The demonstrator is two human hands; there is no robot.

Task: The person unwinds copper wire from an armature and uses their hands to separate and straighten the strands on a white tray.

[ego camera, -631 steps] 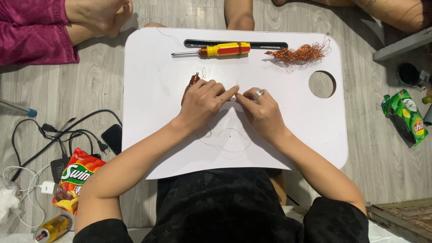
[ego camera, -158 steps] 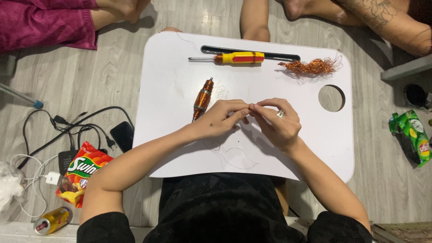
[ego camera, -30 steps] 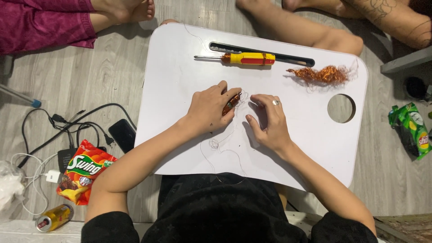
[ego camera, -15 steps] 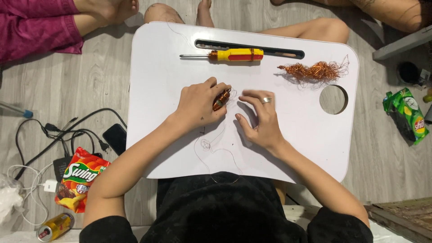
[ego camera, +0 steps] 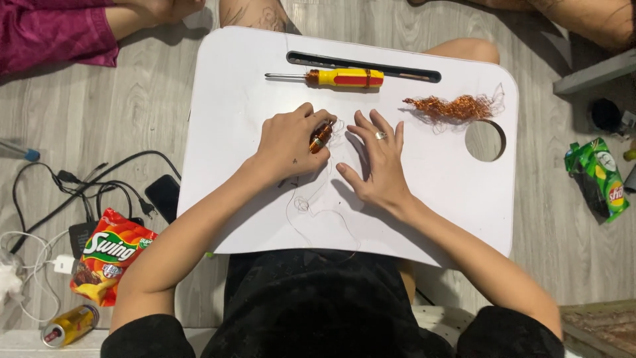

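Head view, landmark: the white lap bench [ego camera: 252, 199], resting over our legs on a grey plank floor [ego camera: 99, 119].

Left hand [ego camera: 288, 142]: lies near the bench's middle, fingers curled, its grip pinching a small copper-wound coil [ego camera: 320, 137] between thumb and fingertips.

Copper-wound coil: at the bench's middle, tilted, its upper end toward the bench's far edge; whether it touches the surface we cannot tell.

Right hand [ego camera: 377, 162]: flat on the bench just right of the coil, grip spread and holding nothing, a ring on one finger.

Thin wire [ego camera: 311, 202]: loose loops trailing from the coil toward the bench's near edge, lying on the white surface between our two wrists.

Screwdriver [ego camera: 331, 78]: yellow and red handle, lying crosswise near the bench's far edge, shaft pointing left, just this side of a dark slot [ego camera: 397, 66].

Copper wire tangle [ego camera: 454, 107]: on the bench's far right part, just beside the round cup hole [ego camera: 485, 140].

Off the bench, left: black cables [ego camera: 79, 192], a dark phone [ego camera: 162, 195], a red snack bag [ego camera: 106, 262] and a yellow can [ego camera: 69, 325] on the floor.

Off the bench, right: a green snack bag [ego camera: 596, 176] on the floor.

Beyond the far edge: other people's legs, one in magenta cloth [ego camera: 53, 33].
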